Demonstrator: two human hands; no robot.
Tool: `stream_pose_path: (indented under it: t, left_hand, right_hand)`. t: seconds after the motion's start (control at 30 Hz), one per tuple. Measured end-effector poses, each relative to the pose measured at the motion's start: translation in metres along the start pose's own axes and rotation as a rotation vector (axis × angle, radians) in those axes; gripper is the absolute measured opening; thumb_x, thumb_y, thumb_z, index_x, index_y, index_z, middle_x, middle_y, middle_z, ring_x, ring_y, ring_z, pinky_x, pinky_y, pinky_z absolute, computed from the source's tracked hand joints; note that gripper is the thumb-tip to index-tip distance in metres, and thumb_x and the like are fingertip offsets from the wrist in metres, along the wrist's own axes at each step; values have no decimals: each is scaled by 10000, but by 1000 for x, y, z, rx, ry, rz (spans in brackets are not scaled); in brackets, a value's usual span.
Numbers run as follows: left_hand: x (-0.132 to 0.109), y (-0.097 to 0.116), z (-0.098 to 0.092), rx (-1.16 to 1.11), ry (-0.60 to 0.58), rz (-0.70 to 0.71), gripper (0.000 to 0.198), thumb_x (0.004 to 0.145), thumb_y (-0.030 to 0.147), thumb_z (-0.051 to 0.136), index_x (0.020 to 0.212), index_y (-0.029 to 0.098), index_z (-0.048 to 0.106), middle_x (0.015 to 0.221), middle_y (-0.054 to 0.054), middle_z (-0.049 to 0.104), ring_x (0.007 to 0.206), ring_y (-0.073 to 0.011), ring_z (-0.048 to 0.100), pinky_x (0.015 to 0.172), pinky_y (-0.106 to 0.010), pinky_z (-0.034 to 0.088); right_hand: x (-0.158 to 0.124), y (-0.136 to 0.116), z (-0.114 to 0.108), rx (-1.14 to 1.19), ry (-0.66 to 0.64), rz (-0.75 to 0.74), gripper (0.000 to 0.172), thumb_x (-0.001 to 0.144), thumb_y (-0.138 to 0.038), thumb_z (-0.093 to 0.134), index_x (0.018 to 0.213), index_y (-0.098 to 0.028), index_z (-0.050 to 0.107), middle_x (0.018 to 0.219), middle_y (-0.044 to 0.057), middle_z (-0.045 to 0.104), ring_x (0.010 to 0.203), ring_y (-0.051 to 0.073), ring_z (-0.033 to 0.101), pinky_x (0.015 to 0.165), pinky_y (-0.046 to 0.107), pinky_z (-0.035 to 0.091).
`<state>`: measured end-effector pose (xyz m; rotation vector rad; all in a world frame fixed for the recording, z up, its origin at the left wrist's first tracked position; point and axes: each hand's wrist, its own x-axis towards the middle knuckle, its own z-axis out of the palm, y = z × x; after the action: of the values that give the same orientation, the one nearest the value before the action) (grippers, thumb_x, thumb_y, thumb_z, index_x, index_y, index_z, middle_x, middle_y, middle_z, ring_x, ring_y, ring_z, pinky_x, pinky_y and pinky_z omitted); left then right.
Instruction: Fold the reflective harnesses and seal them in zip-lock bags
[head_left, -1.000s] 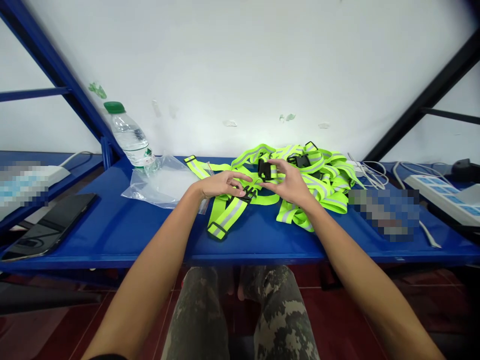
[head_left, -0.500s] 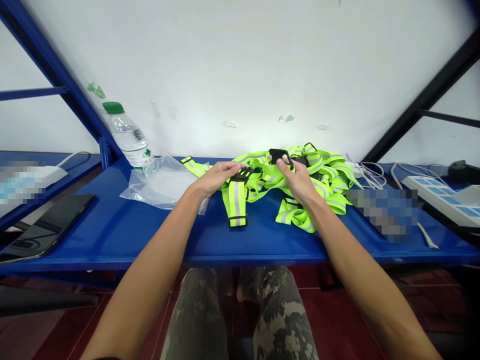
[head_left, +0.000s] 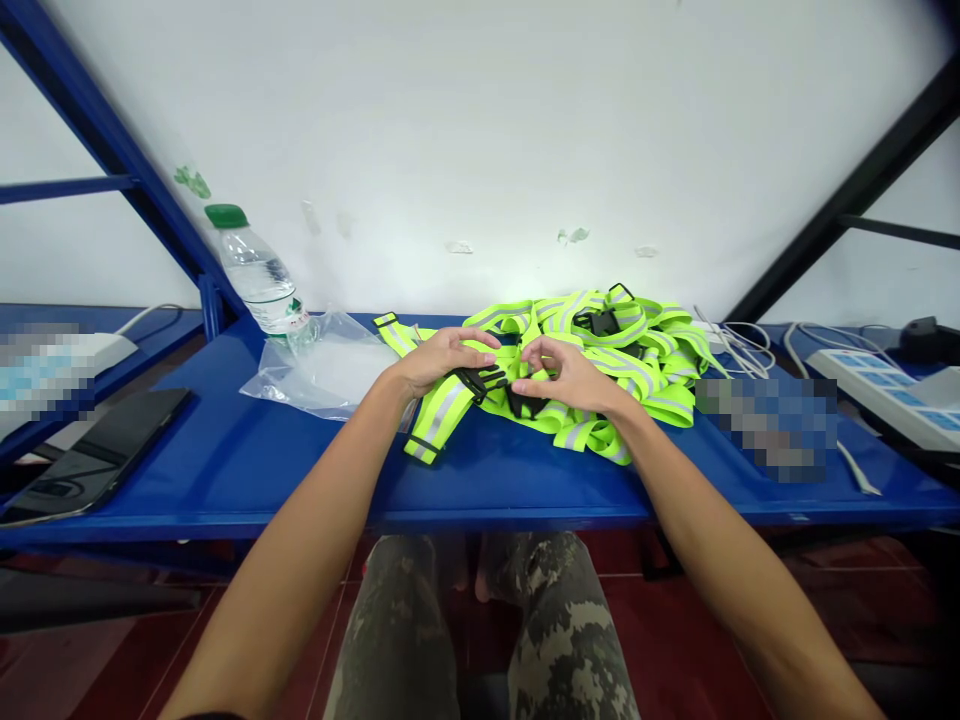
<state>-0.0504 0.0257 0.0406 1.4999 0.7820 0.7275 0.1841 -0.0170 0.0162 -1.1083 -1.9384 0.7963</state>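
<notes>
Nearest the viewer, below the fingers, is the front edge of the blue worktop (head_left: 517, 485). A yellow-green strap end (head_left: 444, 412) with a grey stripe lies just in front of the left fingers (head_left: 480, 336), a black slider (head_left: 425, 442) across its lower part. Above the strap end, directly beneath the left thumb, is a black pronged buckle (head_left: 474, 382), its prongs directed toward the right hand (head_left: 574, 378). The thumb and index finger of the left hand (head_left: 442, 362) are curved and slightly apart; whether the fingers under the palm clasp the buckle cannot be told. A second black buckle part (head_left: 525, 404), partly hidden, lies just below the right thumb, near the prongs but not joined to them. The right fingers (head_left: 541, 350) are bent, with a gap between thumb and index finger; whether they grip this part cannot be told.

Beyond and to the right of the right fingers is a tangled strap pile (head_left: 645, 350), in which a black clip (head_left: 598, 322) is visible. To the left of the left fingers lies a clear plastic bag (head_left: 319, 375), and farther left a dark phone (head_left: 105, 450). Behind the bag, farther from the fingers, stands a green-capped bottle (head_left: 262, 278). The white wall (head_left: 480, 140) forms the background.
</notes>
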Motion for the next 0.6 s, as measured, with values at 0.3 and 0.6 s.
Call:
stream_pose_path:
  t: [0.3, 0.6]
  left_hand:
    - [5, -6, -4, 136, 3, 25, 428, 644, 477, 836, 894, 139, 755, 943, -90, 736, 964, -223, 635, 940, -368, 445]
    - [9, -10, -4, 172, 107, 21, 286, 768, 424, 660, 841, 183, 795, 1126, -77, 734, 1076, -262, 597, 1009, -384, 393]
  right_hand:
    - [-4, -7, -13, -49, -366, -90, 438, 686, -471, 815, 1051, -241, 741, 1245, 69, 661, 1171, 262, 607, 1011, 383, 459]
    - [-7, -2, -5, -257, -442, -166, 532, 687, -327, 825, 1188, -243, 669, 1235, 66, 657, 1148, 258, 593, 1006, 385, 450]
